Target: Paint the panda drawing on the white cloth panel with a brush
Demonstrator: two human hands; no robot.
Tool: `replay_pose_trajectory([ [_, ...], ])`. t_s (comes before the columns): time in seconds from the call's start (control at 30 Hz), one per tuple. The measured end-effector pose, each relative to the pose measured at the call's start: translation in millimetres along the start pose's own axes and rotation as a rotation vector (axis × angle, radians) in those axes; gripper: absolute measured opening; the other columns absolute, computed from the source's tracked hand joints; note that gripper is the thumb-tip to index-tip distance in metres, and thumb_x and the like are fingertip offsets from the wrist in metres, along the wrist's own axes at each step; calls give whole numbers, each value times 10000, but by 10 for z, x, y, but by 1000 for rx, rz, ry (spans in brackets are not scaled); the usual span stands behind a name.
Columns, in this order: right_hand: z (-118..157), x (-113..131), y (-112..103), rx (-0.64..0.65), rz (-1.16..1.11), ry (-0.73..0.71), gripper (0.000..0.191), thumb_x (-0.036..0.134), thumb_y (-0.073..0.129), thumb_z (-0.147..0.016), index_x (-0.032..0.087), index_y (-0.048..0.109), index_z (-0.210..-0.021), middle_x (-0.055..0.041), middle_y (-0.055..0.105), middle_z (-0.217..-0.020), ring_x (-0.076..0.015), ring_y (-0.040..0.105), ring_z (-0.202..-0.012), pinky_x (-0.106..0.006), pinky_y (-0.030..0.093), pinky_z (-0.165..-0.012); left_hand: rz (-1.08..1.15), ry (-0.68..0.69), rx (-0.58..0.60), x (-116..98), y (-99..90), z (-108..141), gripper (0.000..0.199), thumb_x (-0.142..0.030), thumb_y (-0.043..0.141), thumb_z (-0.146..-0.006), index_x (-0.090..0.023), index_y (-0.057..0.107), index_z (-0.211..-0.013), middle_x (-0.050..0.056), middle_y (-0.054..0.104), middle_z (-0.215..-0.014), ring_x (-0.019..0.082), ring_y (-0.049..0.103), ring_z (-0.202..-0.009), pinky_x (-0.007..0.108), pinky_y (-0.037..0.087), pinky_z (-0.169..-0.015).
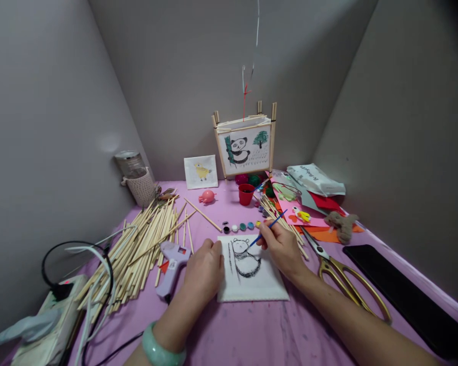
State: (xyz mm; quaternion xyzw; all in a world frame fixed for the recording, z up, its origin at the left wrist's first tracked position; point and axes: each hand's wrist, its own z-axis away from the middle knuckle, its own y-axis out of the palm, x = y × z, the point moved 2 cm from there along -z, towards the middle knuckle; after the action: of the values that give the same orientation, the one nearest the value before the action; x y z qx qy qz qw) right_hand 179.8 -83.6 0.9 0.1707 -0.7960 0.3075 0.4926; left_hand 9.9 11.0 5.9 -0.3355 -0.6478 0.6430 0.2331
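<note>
Your right hand [284, 248] has its fingers closed on the blue paintbrush [254, 241], tip down at the panda drawing [248, 265], around neck height; can't tell if it touches. Your left hand [204, 268] is curled at the left edge of the white panel [267, 290]; can't tell if those fingers pinch it or just rest. Panel lies flat on the pink counter [232, 338], between your hands, black outline on it. Paint pots [242, 226] sit in a row just beyond its top edge, red cup [246, 197] behind them. Glue gun [172, 267] is just left of your left hand, wooden sticks [145, 249] past it. Gold-handled scissors [341, 277] lie right of the panel, near your right forearm.
</note>
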Motion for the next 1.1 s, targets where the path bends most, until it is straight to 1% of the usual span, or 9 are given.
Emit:
replay_pose_trajectory([
  [0.5,37,-5,52,27,66,10,302,422,498,-878,207,565,-677,-5,652,-549,-154,590,-499,-258,422,-536,-5,-2,-4,-6,1,-3,148,-210,407,-887,-212,550,-926,40,582,-927,193,609,-806,302,369,-636],
  [0.73,47,24,29,-4,99,-57,272,408,493,-886,207,571,-721,5,642,-542,-152,586,-488,-258,414,-534,-6,-2,-4,-2,5,-5,140,-204,411,-885,-210,547,-919,42,581,-933,188,607,-812,294,370,-643],
  [0.93,62,12,71,32,104,-93,297,394,484,-899,207,557,-679,8,642,-552,-144,598,-510,-248,417,-554,-7,3,-10,-1,12,-4,141,-204,409,-887,-210,545,-922,41,580,-925,179,601,-800,290,362,-640],
  [1.1,35,17,18,4,150,-110,277,390,491,-889,206,566,-696,4,641,-548,-154,608,-519,-253,409,-551,-10,8,-9,0,13,-12,148,-207,403,-890,-212,547,-924,37,578,-919,180,599,-791,294,356,-635],
])
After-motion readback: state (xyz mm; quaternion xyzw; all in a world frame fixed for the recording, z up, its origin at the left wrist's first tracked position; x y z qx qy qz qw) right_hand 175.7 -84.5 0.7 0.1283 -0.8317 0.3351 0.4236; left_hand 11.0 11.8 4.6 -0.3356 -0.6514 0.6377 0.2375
